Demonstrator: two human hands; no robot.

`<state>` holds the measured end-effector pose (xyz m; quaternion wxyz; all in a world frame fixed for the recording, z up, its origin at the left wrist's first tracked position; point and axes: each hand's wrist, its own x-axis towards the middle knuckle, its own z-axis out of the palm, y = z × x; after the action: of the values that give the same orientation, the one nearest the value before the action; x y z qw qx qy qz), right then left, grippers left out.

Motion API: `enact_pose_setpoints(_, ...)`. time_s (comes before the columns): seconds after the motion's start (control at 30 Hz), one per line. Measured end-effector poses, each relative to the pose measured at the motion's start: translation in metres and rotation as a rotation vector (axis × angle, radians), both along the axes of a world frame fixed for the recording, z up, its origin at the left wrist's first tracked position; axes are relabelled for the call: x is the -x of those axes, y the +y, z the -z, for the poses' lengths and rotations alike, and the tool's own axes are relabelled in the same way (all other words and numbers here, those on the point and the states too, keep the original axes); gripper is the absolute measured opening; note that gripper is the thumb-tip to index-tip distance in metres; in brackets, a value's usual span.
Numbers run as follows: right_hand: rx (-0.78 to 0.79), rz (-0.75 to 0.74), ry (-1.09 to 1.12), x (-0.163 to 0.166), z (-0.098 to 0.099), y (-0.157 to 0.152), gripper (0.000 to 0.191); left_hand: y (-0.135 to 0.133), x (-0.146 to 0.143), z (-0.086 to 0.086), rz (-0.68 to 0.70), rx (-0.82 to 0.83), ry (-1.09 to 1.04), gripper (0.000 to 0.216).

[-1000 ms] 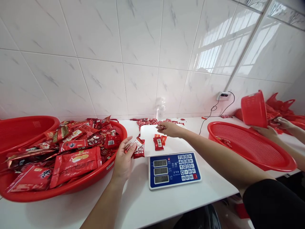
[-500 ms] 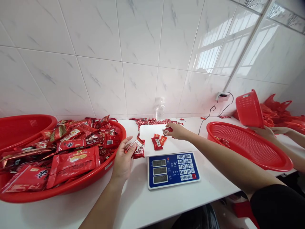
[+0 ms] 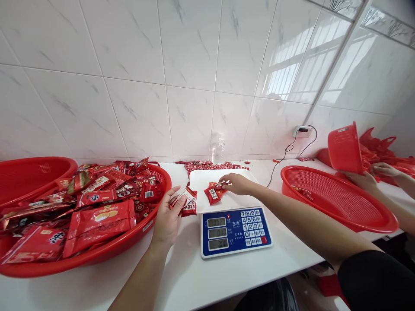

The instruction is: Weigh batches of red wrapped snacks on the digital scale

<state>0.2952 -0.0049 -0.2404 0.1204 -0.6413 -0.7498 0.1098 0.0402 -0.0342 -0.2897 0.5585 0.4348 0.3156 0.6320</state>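
Observation:
My left hand (image 3: 167, 216) grips a bunch of small red snack packets (image 3: 188, 201) beside the scale, just right of the big red basket (image 3: 106, 250) heaped with red packets. My right hand (image 3: 236, 183) reaches over the white weighing plate (image 3: 204, 178) of the blue electronic scale (image 3: 236, 230), fingers pinched on a small red packet (image 3: 221, 185) that it lowers onto a little pile of packets (image 3: 212, 194) lying on the plate.
A second red basket (image 3: 29, 172) stands at far left. More small packets (image 3: 207, 166) lie along the wall behind the scale. At right, another person's hands (image 3: 366, 179) hold a small red basket (image 3: 345, 147) over a wide red basket (image 3: 340, 199). A cable (image 3: 285, 156) runs to a wall socket.
My right hand carried a packet from the heap at the wall down to the scale plate, onto the small pile. The left hand stayed put. The other person's small basket shifted slightly.

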Motion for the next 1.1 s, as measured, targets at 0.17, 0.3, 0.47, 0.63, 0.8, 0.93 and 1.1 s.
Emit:
enact_pose_setpoints(0.17, -0.031, -0.031, -0.031, 0.004, 0.006, 0.006, 0.03, -0.001, 0.0, -0.001, 0.003, 0.012, 0.0, 0.052)
enact_pose_setpoints(0.3, -0.052, 0.003, -0.049, 0.008, 0.006, 0.007, 0.037, -0.001, -0.001, -0.002, -0.001, 0.01, 0.003, 0.053)
enact_pose_setpoints(0.47, -0.041, -0.026, -0.049, 0.017, 0.004, 0.005, 0.042, -0.002, -0.001, -0.003, -0.002, 0.018, 0.001, 0.053)
enact_pose_setpoints(0.63, -0.029, -0.036, -0.022, 0.018, 0.006, 0.0, 0.042, -0.001, -0.001, -0.001, -0.001, 0.005, 0.014, 0.052)
enact_pose_setpoints(0.8, -0.017, -0.07, -0.008, 0.013, 0.009, -0.002, 0.039, 0.0, -0.001, 0.001, 0.0, 0.005, 0.009, 0.052)
enact_pose_setpoints(0.93, -0.007, -0.081, -0.017, 0.01, 0.005, -0.006, 0.039, -0.001, -0.002, -0.001, 0.0, 0.009, 0.005, 0.053)
enact_pose_setpoints(1.1, 0.036, -0.097, -0.057, 0.012, -0.006, -0.012, 0.042, -0.002, -0.002, -0.002, 0.006, 0.023, 0.002, 0.054)
